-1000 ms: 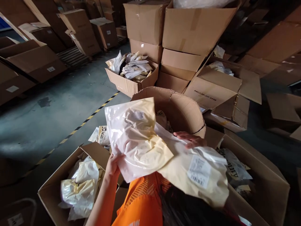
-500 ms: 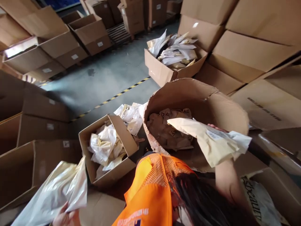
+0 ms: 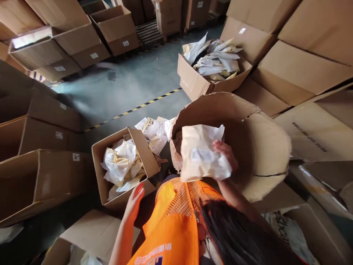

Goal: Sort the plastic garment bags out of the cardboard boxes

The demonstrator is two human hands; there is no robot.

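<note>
My right hand holds a cream plastic parcel by its right edge, fingers curled over the top, above the mouth of the round cardboard bin just beyond my chest. My left hand is empty, fingers straight and together, hanging beside the near corner of the small open box on my left.

The parcel is slippery film and I pinch only one edge, so I judge it could slide out and land on my orange vest or on the floor rather than in the bin. The bin's wall is torn and bowed; a knock from my arm could tip it or fold it further. My left hand sits close to the box flap and could snag it.

Counting: one parcel in hand; one round bin; three open boxes holding parcels, namely the small one on my left, the far box past the yellow-and-black floor line, and one at the near right. Loose parcels lie between the small box and the bin; I cannot count them exactly.
</note>
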